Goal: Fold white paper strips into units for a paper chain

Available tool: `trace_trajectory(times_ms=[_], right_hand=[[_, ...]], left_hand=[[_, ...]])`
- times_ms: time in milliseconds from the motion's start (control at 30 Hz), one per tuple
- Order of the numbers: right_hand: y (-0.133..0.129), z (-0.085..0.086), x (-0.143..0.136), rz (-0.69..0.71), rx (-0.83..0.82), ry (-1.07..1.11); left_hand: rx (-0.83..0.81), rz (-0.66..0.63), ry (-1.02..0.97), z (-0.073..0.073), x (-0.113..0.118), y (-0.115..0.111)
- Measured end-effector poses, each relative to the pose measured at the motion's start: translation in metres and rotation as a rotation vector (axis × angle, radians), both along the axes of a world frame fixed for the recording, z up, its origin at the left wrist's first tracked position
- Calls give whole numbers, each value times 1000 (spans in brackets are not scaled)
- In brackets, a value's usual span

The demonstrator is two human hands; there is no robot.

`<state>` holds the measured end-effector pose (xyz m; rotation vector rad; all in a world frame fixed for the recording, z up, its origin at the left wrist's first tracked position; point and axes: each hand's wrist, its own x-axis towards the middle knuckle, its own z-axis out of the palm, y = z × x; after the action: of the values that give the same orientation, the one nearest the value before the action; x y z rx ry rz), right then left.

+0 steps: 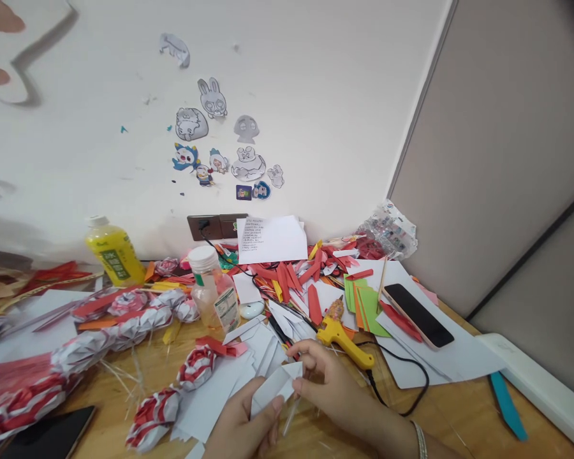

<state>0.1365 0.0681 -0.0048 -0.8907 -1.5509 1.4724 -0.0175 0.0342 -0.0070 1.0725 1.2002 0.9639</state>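
Note:
A small folded white paper (275, 390) is held between both hands near the bottom middle. My left hand (246, 417) pinches its lower left part, thumb on top. At its upper right corner, my right hand (325, 382) grips with thumb and fingers. Beneath the hands, a thin clear stick (291, 417) slants down. Loose white sheets (210, 395) lie on the wooden table just left of my left hand. Beyond my right hand rests a yellow glue gun (347, 344) with a black cord.
Red-and-white twisted paper pieces (154, 417) lie left, with a yellow drink bottle (115, 252) and a clear jar (215, 293) behind. Colored paper strips (287, 280) crowd the wall side. A phone (418, 315) lies on white paper at right, near a long white device (540, 389).

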Motion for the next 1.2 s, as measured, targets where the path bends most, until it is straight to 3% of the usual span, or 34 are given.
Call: trace_trajectory(times_ms=[367, 533, 700, 900, 1200], right_hand=[[3, 9, 3, -101, 48, -101], [-1, 7, 5, -79, 177, -191], [0, 5, 2, -58, 128, -216], [0, 7, 2, -65, 107, -234], [-6, 9, 5, -42, 480, -481]], left_hand=[[60, 22, -51, 1, -2, 2], [7, -117, -29, -2, -4, 5], [-25, -133, 35, 1, -3, 5], [48, -132, 20, 0, -2, 4], [123, -134, 145, 11, 1, -8]])
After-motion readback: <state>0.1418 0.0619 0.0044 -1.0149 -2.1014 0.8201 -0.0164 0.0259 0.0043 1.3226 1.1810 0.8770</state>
